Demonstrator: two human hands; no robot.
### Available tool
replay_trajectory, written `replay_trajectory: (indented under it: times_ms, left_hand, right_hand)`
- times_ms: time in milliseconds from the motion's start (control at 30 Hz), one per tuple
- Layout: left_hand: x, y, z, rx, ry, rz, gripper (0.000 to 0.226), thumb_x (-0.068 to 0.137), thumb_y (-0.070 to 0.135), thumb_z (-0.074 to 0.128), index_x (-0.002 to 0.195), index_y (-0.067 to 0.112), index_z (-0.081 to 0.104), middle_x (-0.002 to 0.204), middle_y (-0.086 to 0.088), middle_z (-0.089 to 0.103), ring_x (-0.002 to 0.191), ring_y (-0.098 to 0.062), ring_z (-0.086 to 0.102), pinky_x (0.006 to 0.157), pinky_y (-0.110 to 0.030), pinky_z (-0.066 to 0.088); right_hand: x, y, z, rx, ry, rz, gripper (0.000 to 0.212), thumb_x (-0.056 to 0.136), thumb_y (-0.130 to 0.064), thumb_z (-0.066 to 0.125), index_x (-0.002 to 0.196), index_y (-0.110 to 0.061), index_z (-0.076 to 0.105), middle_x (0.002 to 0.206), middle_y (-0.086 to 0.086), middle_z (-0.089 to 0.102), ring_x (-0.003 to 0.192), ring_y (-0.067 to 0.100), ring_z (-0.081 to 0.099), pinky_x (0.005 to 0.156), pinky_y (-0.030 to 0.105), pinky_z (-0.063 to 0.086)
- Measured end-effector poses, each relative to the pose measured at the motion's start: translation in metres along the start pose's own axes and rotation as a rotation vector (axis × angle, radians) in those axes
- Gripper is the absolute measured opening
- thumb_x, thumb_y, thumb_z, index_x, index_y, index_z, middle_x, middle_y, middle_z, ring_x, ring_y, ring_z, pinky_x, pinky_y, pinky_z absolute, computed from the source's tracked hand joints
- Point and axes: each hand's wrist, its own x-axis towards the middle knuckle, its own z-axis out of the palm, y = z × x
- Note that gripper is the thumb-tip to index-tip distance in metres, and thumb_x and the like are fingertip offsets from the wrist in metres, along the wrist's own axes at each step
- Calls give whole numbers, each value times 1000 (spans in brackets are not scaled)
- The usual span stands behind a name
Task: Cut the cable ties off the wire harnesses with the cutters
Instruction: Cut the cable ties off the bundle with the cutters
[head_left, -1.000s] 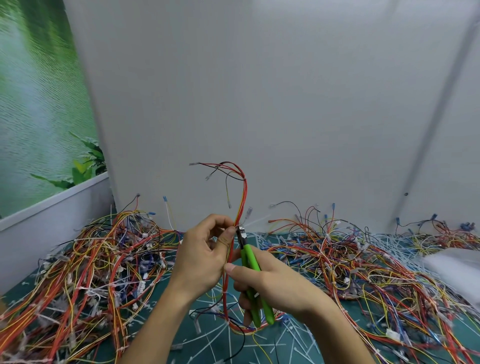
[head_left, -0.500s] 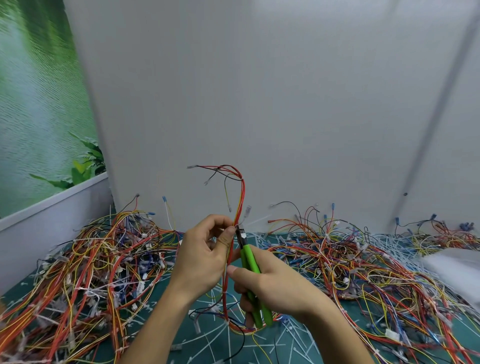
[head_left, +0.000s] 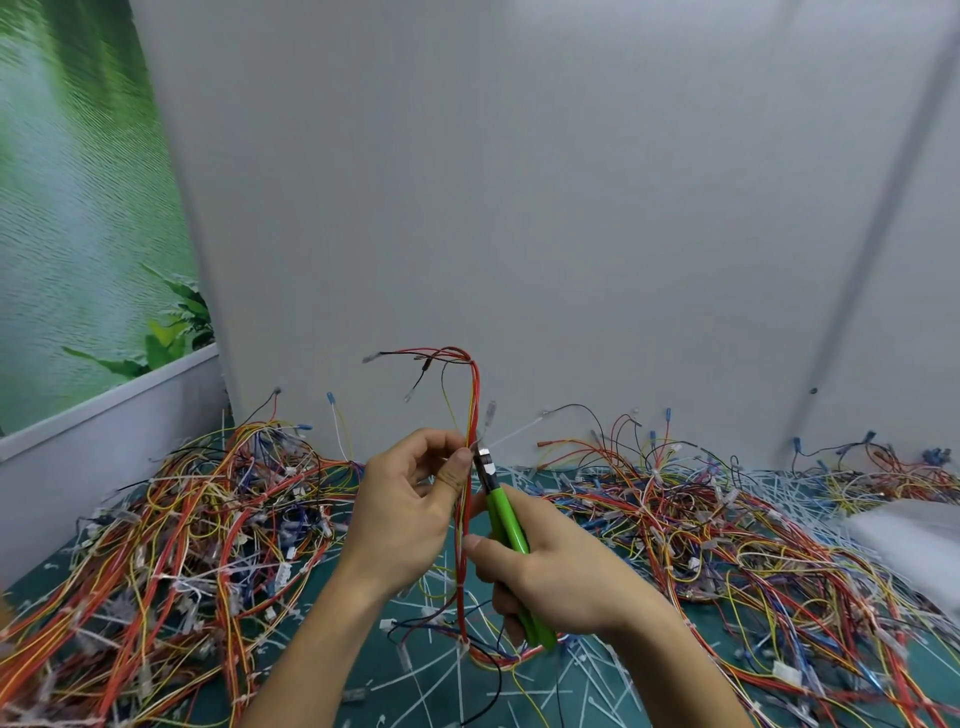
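Observation:
My left hand (head_left: 410, 512) pinches a red, orange and yellow wire harness (head_left: 471, 395) upright between thumb and fingers. My right hand (head_left: 550, 577) grips green-handled cutters (head_left: 506, 525); their dark jaws sit against the harness right beside my left thumb tip. A thin white cable tie (head_left: 514, 431) sticks out to the right from that spot. The harness's lower part hangs between my hands and loops onto the green mat (head_left: 374, 670).
Heaps of tangled wire harnesses lie on the left (head_left: 171, 530) and right (head_left: 727, 525) of the mat. Cut white ties litter the mat in front of me. A grey wall stands behind, and a white bag (head_left: 914, 540) lies at the right edge.
The held harness and both hands have sunk slightly. The cutter jaws have stayed at the tie by my left thumb.

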Motion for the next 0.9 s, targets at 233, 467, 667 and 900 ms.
replay_trajectory:
  times_ms: [233,467,667,900]
  left_hand:
    - [-1,0,2,-17,24,-14,9,85,37,67,91,32,70,89,13,74,86,-8,71,70,-15,56]
    - [1,1,3,-103,35,-45,9,83,35,68,90,40,72,88,9,75,83,-8,72,69,-17,56]
    - [1,0,3,-115,43,-78,11,81,39,69,91,38,73,86,6,75,78,-7,71,64,-22,56]
    - [0,-3,5,-81,41,-102,12,81,42,68,92,39,72,89,7,76,84,-11,72,71,-27,59]
  right_hand:
    - [4,2,8,-35,6,-12,12,91,-45,62,95,-44,51,72,-5,57,66,19,58,80,59,59]
    - [3,3,6,-22,28,-45,4,96,-36,55,96,-37,51,60,-11,55,54,22,60,58,51,58]
    - [3,3,6,-24,44,-25,11,93,-37,57,99,-30,51,63,-8,54,54,22,60,60,55,58]
    - [3,-1,8,-44,22,-1,28,85,-55,62,103,-36,52,76,-3,60,64,19,63,77,58,61]
